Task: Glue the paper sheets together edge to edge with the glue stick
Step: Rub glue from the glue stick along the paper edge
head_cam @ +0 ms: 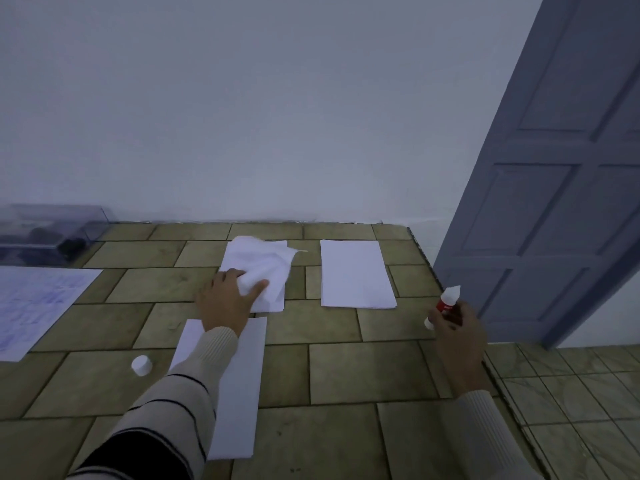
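Pinching the crumpled white paper sheet (pixel 266 263), the left hand (pixel 225 299) should peel gently, one sheet only — the right hand (pixel 457 332) clasps the red-and-white glue stick (pixel 445 305).

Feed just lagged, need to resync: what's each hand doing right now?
Left hand: closed, holding a crumpled paper sheet.
Right hand: closed, holding the glue stick.

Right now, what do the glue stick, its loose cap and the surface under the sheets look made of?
Glue stick: likely a smooth plastic tube, with a red label and a white tip exposed. Cap: white, matte, probably plastic, judging by its moulded round shape. Tiled surface: ceramic or stone-look tiles, mottled olive-brown with a dull finish and dark grout lines between them.
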